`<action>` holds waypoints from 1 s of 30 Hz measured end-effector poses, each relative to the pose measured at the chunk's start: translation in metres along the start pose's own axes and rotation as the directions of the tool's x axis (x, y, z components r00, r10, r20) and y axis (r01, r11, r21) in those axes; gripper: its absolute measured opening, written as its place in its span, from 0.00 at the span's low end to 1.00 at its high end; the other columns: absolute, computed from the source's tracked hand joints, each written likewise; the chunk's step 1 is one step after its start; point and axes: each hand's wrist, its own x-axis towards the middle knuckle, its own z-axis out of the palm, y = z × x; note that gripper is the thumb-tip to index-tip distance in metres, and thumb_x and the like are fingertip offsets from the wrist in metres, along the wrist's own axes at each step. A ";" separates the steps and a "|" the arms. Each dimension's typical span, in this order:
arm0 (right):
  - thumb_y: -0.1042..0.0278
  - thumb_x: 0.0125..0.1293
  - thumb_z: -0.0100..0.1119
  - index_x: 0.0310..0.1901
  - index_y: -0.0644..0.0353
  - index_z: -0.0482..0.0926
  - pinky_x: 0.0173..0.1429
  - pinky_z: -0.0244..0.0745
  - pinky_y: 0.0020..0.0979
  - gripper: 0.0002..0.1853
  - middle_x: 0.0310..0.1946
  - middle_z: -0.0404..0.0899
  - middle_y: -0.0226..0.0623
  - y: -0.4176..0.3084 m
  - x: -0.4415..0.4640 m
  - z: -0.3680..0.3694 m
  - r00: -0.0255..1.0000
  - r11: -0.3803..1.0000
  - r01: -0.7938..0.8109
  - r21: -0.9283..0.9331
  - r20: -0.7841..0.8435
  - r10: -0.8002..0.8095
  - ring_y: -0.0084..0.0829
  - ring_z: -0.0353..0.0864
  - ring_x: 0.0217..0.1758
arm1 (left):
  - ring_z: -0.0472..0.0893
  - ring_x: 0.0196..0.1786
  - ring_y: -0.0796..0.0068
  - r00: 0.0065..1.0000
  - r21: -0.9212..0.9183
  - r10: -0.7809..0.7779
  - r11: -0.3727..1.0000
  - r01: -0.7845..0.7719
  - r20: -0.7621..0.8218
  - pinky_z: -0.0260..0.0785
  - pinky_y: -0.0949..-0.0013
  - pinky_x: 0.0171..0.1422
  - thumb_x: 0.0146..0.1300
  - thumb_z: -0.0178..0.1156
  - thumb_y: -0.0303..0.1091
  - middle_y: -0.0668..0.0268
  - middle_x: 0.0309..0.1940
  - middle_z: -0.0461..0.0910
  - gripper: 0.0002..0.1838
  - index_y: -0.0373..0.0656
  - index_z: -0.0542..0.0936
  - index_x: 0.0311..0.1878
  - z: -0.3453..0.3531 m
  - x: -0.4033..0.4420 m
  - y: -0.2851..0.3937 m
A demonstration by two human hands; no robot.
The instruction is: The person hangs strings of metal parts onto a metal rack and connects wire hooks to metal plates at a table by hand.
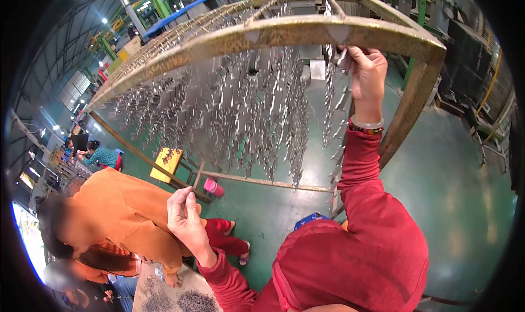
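Observation:
My right hand (369, 76) is raised to the underside of the front beam of a worn metal rack (284, 32). Its fingers close on a small shiny metal piece (343, 58) at the top of a hanging strand. Many strands of small silvery metal parts (235, 104) hang inside the rack, to the left of that hand. Lower down, my left hand (188, 220) is held in the air with thumb and fingertips pinched together. Whatever may be between those fingertips is too small to make out.
A person in an orange top (128, 208) bends over a table (143, 290) with piles of small metal pieces (197, 301). Behind the strands are a yellow stool (166, 165) and a pink container (214, 187). The rack's right post (409, 112) stands beside my right arm.

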 end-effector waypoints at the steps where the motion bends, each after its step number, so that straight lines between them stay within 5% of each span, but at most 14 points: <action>1: 0.78 0.59 0.59 0.41 0.67 0.77 0.37 0.74 0.26 0.08 0.33 0.81 0.36 -0.002 0.010 -0.007 0.991 0.999 0.032 0.014 0.131 -0.034 0.27 0.80 0.35 | 0.74 0.41 0.81 1.000 -0.009 0.012 1.000 -0.012 -0.001 0.68 0.79 0.45 0.61 0.58 0.22 0.66 0.40 0.75 0.06 0.33 0.80 0.40 0.001 0.002 0.000; 4: 0.73 0.63 0.56 0.47 0.62 0.75 0.45 0.76 0.27 0.11 0.37 0.79 0.33 0.001 0.033 -0.012 0.991 0.987 0.125 0.101 -0.061 -0.119 0.26 0.80 0.39 | 0.74 0.42 0.79 1.000 0.056 -0.010 0.998 0.010 0.001 0.68 0.76 0.48 0.61 0.58 0.23 0.65 0.40 0.75 0.05 0.32 0.80 0.40 0.002 0.005 0.008; 8: 0.77 0.62 0.56 0.42 0.65 0.77 0.43 0.76 0.23 0.07 0.34 0.80 0.35 0.004 0.076 -0.016 0.988 0.994 0.097 0.047 0.112 -0.102 0.22 0.79 0.36 | 0.75 0.43 0.77 1.000 0.083 -0.013 0.996 0.014 -0.016 0.68 0.75 0.50 0.61 0.58 0.23 0.64 0.39 0.75 0.05 0.31 0.79 0.39 -0.005 0.003 0.012; 11: 0.77 0.61 0.57 0.40 0.65 0.79 0.39 0.73 0.19 0.06 0.31 0.81 0.33 0.002 0.102 -0.015 0.997 0.973 0.034 -0.227 0.081 -0.016 0.19 0.78 0.32 | 0.75 0.43 0.76 0.999 0.105 -0.024 0.994 0.028 -0.038 0.68 0.74 0.50 0.61 0.57 0.22 0.64 0.39 0.75 0.05 0.31 0.79 0.38 -0.006 0.001 0.018; 14: 0.75 0.61 0.58 0.39 0.66 0.79 0.38 0.72 0.18 0.06 0.30 0.81 0.33 0.009 0.117 -0.014 0.994 0.969 0.011 -0.246 0.107 0.016 0.18 0.78 0.32 | 0.75 0.43 0.78 0.999 0.132 0.000 0.991 0.006 -0.045 0.68 0.75 0.50 0.62 0.57 0.22 0.65 0.39 0.75 0.05 0.32 0.79 0.39 -0.006 -0.001 0.022; 15: 0.75 0.59 0.59 0.39 0.66 0.79 0.40 0.73 0.21 0.07 0.30 0.81 0.34 0.013 0.122 -0.016 0.992 0.954 0.041 -0.297 0.123 -0.004 0.21 0.78 0.32 | 0.75 0.42 0.79 0.999 0.143 0.017 0.990 -0.011 -0.038 0.68 0.77 0.50 0.62 0.56 0.22 0.66 0.39 0.75 0.06 0.32 0.79 0.40 -0.007 -0.002 0.020; 16: 0.74 0.57 0.61 0.39 0.66 0.79 0.40 0.74 0.21 0.08 0.30 0.81 0.36 0.015 0.125 -0.018 0.964 0.840 0.243 -0.485 0.216 -0.154 0.22 0.79 0.33 | 0.74 0.42 0.81 0.999 0.155 0.026 0.988 -0.021 -0.029 0.67 0.78 0.49 0.63 0.56 0.22 0.68 0.39 0.76 0.06 0.33 0.79 0.42 -0.009 -0.003 0.018; 17: 0.73 0.55 0.62 0.38 0.66 0.79 0.40 0.74 0.22 0.10 0.31 0.81 0.39 0.017 0.128 -0.023 0.904 0.657 0.423 -0.624 0.341 -0.258 0.24 0.79 0.33 | 0.75 0.43 0.80 0.999 0.237 0.021 0.971 -0.014 -0.027 0.67 0.77 0.51 0.62 0.55 0.21 0.67 0.39 0.76 0.06 0.32 0.78 0.42 -0.011 -0.003 0.019; 18: 0.76 0.49 0.63 0.38 0.68 0.77 0.40 0.77 0.26 0.13 0.33 0.80 0.45 0.031 0.159 -0.039 0.222 0.219 0.970 -0.102 0.735 -0.641 0.29 0.80 0.32 | 0.75 0.44 0.79 0.998 0.193 0.058 0.980 -0.053 -0.018 0.68 0.75 0.52 0.62 0.55 0.21 0.66 0.40 0.77 0.06 0.32 0.78 0.42 -0.013 -0.004 0.015; 19: 0.75 0.50 0.63 0.40 0.67 0.77 0.40 0.76 0.26 0.14 0.34 0.79 0.44 0.036 0.152 -0.042 0.379 0.352 0.913 -0.206 0.744 -0.550 0.29 0.79 0.33 | 0.75 0.45 0.78 0.996 0.221 0.088 0.972 -0.084 -0.010 0.67 0.75 0.54 0.62 0.56 0.21 0.65 0.40 0.77 0.07 0.32 0.78 0.42 -0.014 -0.006 0.016; 20: 0.74 0.51 0.63 0.41 0.66 0.76 0.40 0.75 0.27 0.14 0.35 0.79 0.43 0.029 0.137 -0.033 0.704 0.592 0.676 -0.438 0.621 -0.344 0.29 0.79 0.33 | 0.76 0.45 0.77 0.996 0.215 0.086 0.973 -0.080 -0.019 0.68 0.74 0.54 0.62 0.56 0.22 0.64 0.40 0.78 0.07 0.32 0.78 0.43 -0.013 -0.008 0.019; 21: 0.73 0.52 0.62 0.43 0.65 0.76 0.40 0.75 0.27 0.15 0.35 0.78 0.42 0.029 0.129 -0.030 0.786 0.705 0.540 -0.460 0.576 -0.225 0.28 0.78 0.34 | 0.76 0.46 0.77 0.997 0.216 0.065 0.975 -0.053 -0.049 0.68 0.74 0.54 0.63 0.56 0.23 0.64 0.41 0.78 0.07 0.32 0.78 0.43 -0.014 -0.010 0.019; 27: 0.65 0.57 0.61 0.52 0.60 0.72 0.41 0.71 0.30 0.21 0.40 0.76 0.38 0.021 0.115 -0.029 0.810 0.948 0.093 -0.306 0.577 0.106 0.26 0.75 0.36 | 0.77 0.44 0.80 0.988 0.167 -0.052 0.983 0.076 -0.148 0.69 0.78 0.52 0.62 0.59 0.26 0.65 0.40 0.80 0.09 0.33 0.80 0.44 -0.017 -0.018 0.014; 30: 0.59 0.59 0.60 0.54 0.57 0.70 0.44 0.69 0.35 0.22 0.45 0.73 0.38 0.038 0.111 -0.038 0.841 0.937 0.193 -0.292 0.541 -0.005 0.29 0.73 0.40 | 0.77 0.43 0.81 0.990 0.196 0.029 0.981 -0.001 -0.138 0.70 0.78 0.51 0.62 0.60 0.26 0.66 0.39 0.80 0.09 0.33 0.80 0.44 -0.023 -0.022 0.001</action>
